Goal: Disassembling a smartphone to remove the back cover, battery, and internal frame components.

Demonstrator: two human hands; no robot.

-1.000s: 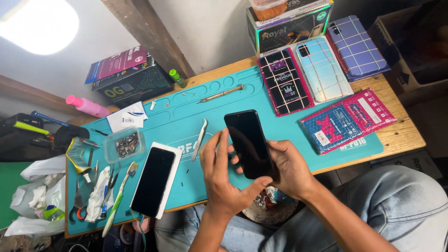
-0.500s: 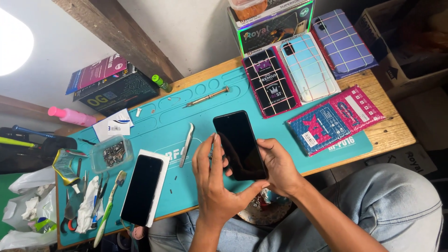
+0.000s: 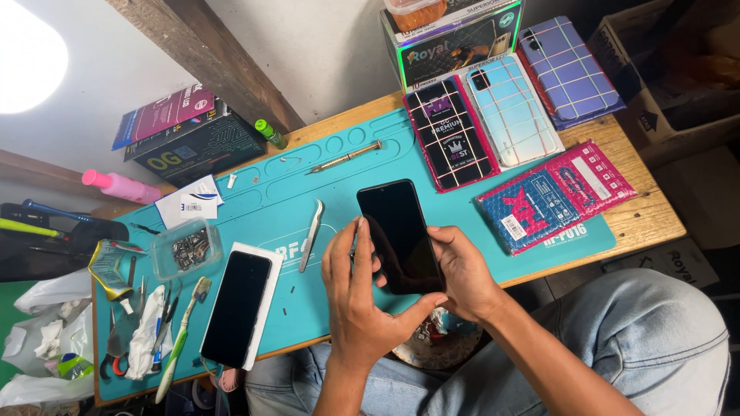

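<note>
A black smartphone [image 3: 399, 231] with a dark screen is held face up over the teal work mat [image 3: 324, 185]. My left hand [image 3: 356, 304] grips its left edge and bottom, thumb under the lower end. My right hand [image 3: 465, 273] wraps its right edge from below. A second black phone [image 3: 235, 308] lies face up on a white backing at the mat's left. Metal tweezers [image 3: 311, 235] lie just left of my left hand.
A screwdriver [image 3: 344, 157] lies at the mat's back. Phone cases [image 3: 482, 127] and a red-blue package [image 3: 551, 196] sit at the right. A clear tray of screws [image 3: 185, 248], toothbrush [image 3: 181, 339], scissors and cloth crowd the left end. Boxes [image 3: 193, 139] stand at the back.
The held phone and both hands have stayed together with little shift on the mat; the view has drifted slightly, so everything sits a bit differently in frame.
</note>
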